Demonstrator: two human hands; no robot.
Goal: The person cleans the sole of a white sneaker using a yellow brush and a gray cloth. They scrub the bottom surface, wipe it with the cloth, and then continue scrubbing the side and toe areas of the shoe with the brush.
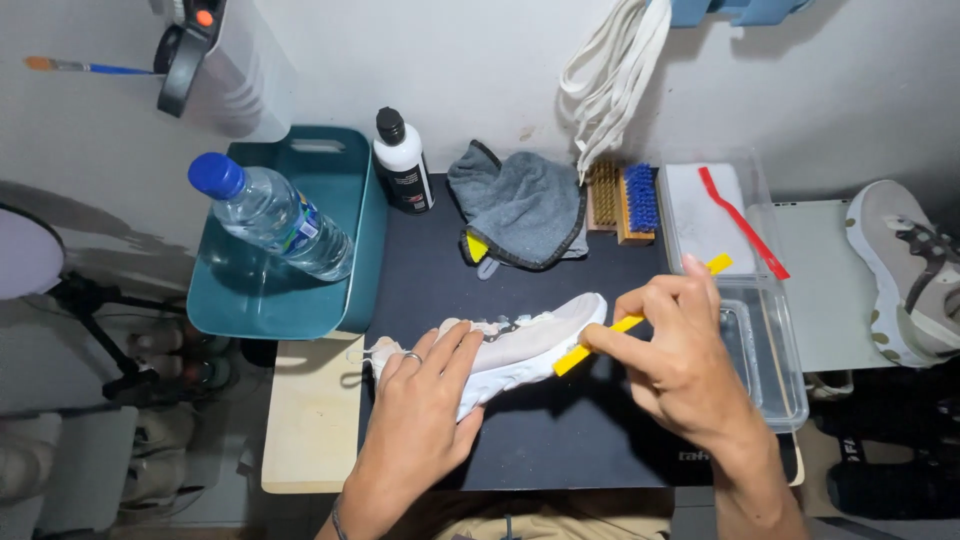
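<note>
Left hand (420,400), fingers loosely spread, presses flat on a pale mesh shoe (520,340) lying on the black mat (560,440). Right hand (680,360) pinches a thin yellow brush (600,340) against the shoe's toe. Beyond the shoe: crumpled grey cloth (525,205), bristle brushes (622,203), teal tub (300,300).
</note>
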